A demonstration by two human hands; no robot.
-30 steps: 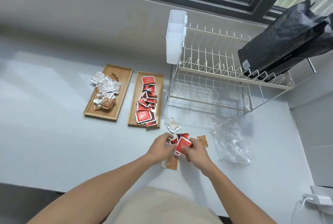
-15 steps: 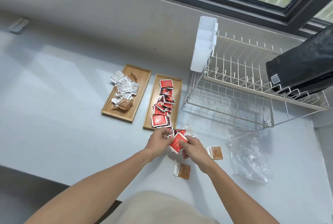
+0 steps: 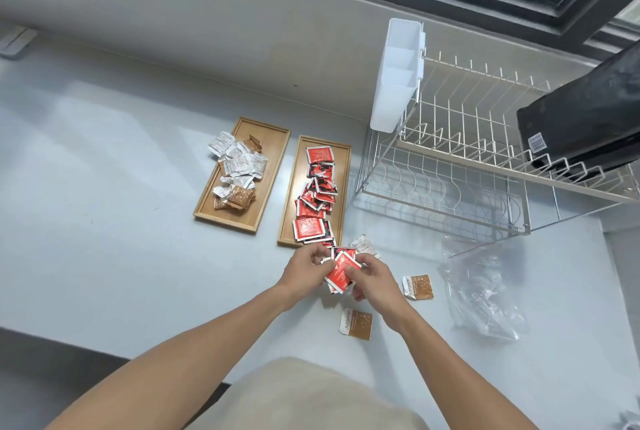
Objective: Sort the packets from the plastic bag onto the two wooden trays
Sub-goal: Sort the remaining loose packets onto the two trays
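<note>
Both hands hold a small stack of red packets (image 3: 342,270) just below the near end of the right wooden tray (image 3: 291,187). My left hand (image 3: 304,272) grips the stack's left side, my right hand (image 3: 372,279) its right side. The right tray carries several red packets (image 3: 317,201). White and brown packets (image 3: 237,171) fill the left wooden tray (image 3: 273,159). Two brown packets (image 3: 419,287) (image 3: 356,324) and a white packet (image 3: 363,244) lie loose on the counter. The clear plastic bag (image 3: 481,294) lies crumpled to the right.
A wire dish rack (image 3: 467,159) with a white cutlery holder (image 3: 398,76) stands at the back right, with a black bag (image 3: 588,118) on top. The wall and window frame run behind the trays. The counter's front edge is near my body.
My hands lifted the red packets off the loose pile and carried them up toward the right tray. The two brown packets now lie uncovered on the counter. The camera view shifted.
</note>
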